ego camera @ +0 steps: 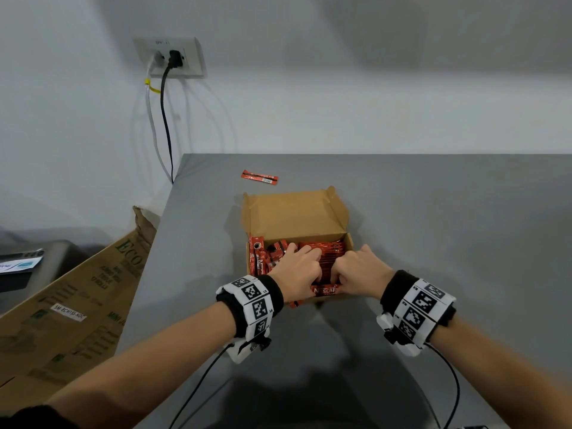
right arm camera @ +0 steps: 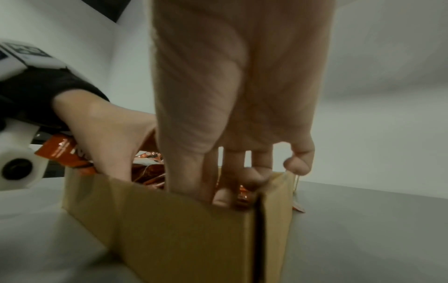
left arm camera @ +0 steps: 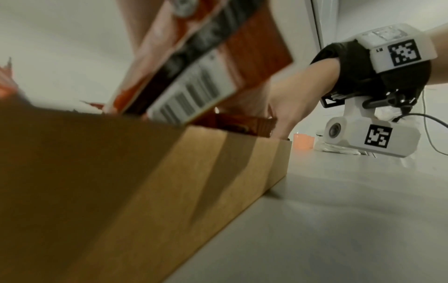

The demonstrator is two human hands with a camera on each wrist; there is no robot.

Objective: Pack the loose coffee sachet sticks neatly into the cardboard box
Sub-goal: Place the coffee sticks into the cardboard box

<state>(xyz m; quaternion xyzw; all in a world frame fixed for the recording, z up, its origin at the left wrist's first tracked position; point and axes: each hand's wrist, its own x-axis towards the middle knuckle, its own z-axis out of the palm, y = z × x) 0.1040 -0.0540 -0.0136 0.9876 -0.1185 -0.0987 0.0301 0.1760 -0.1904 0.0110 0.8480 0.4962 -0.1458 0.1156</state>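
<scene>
On the grey table (ego camera: 433, 212) | we've got both hands down in the cardboard box (ego camera: 294, 215) | left hand (ego camera: 294, 269) and right hand (ego camera: 360, 270) curled around the sachet sticks (ego camera: 331, 253) | one loose sachet (ego camera: 259, 176) lies beyond the box | risk: push too hard, sticks buckle or pop out

Grey desk (ego camera: 433, 212) against white wall (ego camera: 309, 88). Wall socket plate (ego camera: 168, 57) above desk's far left corner; black plug and cable (ego camera: 165, 119) hang down behind that corner, white cable (ego camera: 151, 119) beside it with yellow tie. Large printed cardboard sheet (ego camera: 77, 305) leans along desk's left edge. Left wrist view: small orange cup (left arm camera: 303, 140) far off, blurred.
</scene>
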